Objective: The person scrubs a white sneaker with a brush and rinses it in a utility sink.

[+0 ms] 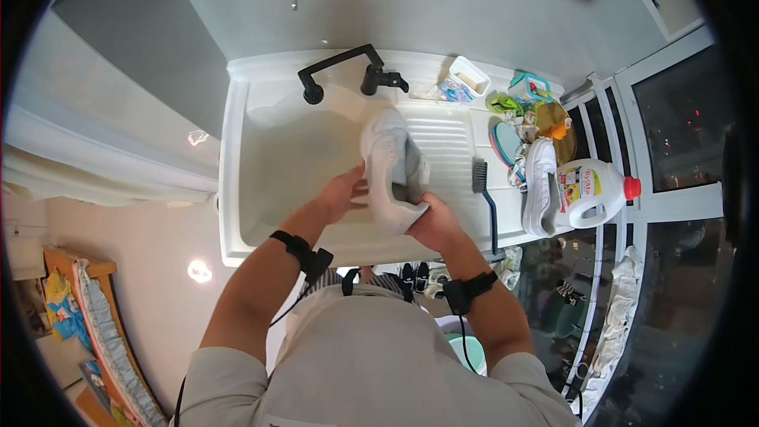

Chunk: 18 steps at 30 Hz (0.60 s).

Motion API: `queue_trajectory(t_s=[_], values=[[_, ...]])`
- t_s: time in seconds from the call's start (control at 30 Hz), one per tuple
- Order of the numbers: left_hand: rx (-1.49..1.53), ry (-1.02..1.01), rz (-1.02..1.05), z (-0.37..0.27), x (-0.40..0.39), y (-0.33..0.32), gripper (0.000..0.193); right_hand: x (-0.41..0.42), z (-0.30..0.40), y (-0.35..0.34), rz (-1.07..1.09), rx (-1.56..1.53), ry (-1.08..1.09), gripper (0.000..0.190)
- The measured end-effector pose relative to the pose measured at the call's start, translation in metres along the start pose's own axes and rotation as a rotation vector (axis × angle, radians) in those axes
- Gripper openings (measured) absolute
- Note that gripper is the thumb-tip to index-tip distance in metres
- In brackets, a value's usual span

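Observation:
A white shoe [385,190] is held up over the sink [230,160], its toe towards the faucet and its opening facing up and to the right. My right hand [436,222] grips the heel, with the thumb by the collar. My left hand [343,194] is at the shoe's left side, fingers spread; whether the fingertips touch the shoe I cannot tell. Water [296,154] stands in the basin below. On the right ledge lies a scrub brush [481,181] with a dark blue handle and grey bristles.
A black faucet [373,77] rises behind the basin. Right of the ribbed washboard [445,148] are a second white shoe [541,184], a white detergent jug [593,193] with a red cap, and an orange-capped bottle [557,128]. An open white tub [468,80] leans at the back.

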<state>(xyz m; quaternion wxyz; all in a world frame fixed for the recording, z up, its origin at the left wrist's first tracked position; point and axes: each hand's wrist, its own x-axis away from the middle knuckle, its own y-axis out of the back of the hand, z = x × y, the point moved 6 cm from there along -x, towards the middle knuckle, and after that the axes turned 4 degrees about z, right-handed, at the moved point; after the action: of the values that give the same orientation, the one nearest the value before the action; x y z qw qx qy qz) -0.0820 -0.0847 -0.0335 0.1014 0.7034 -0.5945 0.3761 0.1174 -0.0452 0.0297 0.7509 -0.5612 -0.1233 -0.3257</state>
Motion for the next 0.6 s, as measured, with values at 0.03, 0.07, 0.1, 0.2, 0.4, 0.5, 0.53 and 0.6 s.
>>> queue_trajectory(t_s=[0.03, 0.07, 0.1, 0.2, 0.4, 0.5, 0.53, 0.6], values=[[0.251, -0.02, 0.188, -0.002, 0.01, -0.015, 0.067, -0.011, -0.007, 0.002, 0.008, -0.009, 0.002, 0.039], [0.5, -0.039, 0.377, -0.006, 0.019, -0.026, 0.075, -0.025, -0.016, 0.012, 0.007, -0.004, 0.006, 0.039], [0.49, -0.033, 0.368, -0.001, 0.023, -0.02, 0.075, -0.036, -0.026, 0.011, 0.006, -0.002, 0.006, 0.04], [0.599, -0.036, 0.227, 0.02, 0.022, 0.016, 0.078, -0.065, -0.039, 0.001, -0.1, 0.885, 0.112, 0.055], [0.299, 0.056, -0.128, 0.036, 0.035, 0.08, 0.089, -0.068, -0.032, -0.064, -0.388, 1.667, 0.507, 0.098], [0.089, 0.079, -0.285, 0.038, 0.037, 0.111, 0.091, -0.092, -0.048, -0.068, -0.37, 1.94, 0.577, 0.08], [0.003, 0.07, -0.312, 0.034, 0.038, 0.116, 0.091, -0.104, -0.05, -0.062, -0.377, 1.929, 0.577, 0.08], [-0.042, 0.065, -0.327, 0.032, 0.036, 0.126, 0.089, -0.135, -0.058, -0.046, -0.342, 1.95, 0.532, 0.055]])
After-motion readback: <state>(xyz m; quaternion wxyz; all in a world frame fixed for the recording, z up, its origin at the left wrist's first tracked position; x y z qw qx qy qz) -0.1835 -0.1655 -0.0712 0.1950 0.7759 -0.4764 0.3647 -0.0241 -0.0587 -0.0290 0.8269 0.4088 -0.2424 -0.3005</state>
